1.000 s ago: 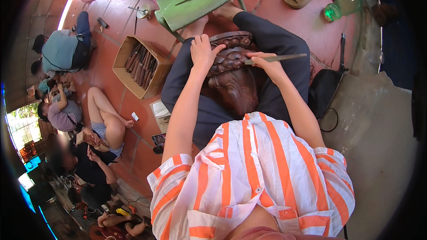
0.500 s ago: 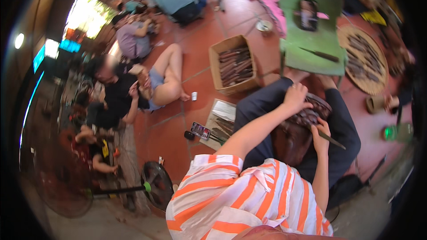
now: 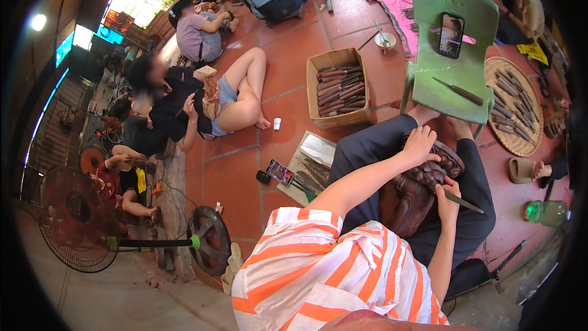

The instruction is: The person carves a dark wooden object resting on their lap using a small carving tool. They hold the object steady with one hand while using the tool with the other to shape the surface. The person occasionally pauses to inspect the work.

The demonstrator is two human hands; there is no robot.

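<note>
A dark brown carved wooden piece [image 3: 411, 203], with a rounded carved top and a smooth curved lower part, stands between my legs. My left hand [image 3: 421, 147] grips its upper edge, fingers bent over the carving. Lower down on the right, my right hand [image 3: 448, 201] is closed round a slim carving tool [image 3: 465, 203], whose tapered end points out to the right, away from the wood. The tool's other end is hidden by my fingers and the carving.
Ahead is a green chair [image 3: 450, 79] bearing a phone and a knife. A cardboard box [image 3: 337, 121] of tools stands left of it; a woven tray [image 3: 533, 146] of tools lies right. Beside my left knee, a board [image 3: 294, 187] holds tools. A person [image 3: 165, 107] sits left, near a fan [image 3: 79, 217].
The view has shifted slightly, so the surroundings sit further right and lower. Both hands keep their holds on the carving and the tool, with little visible movement.
</note>
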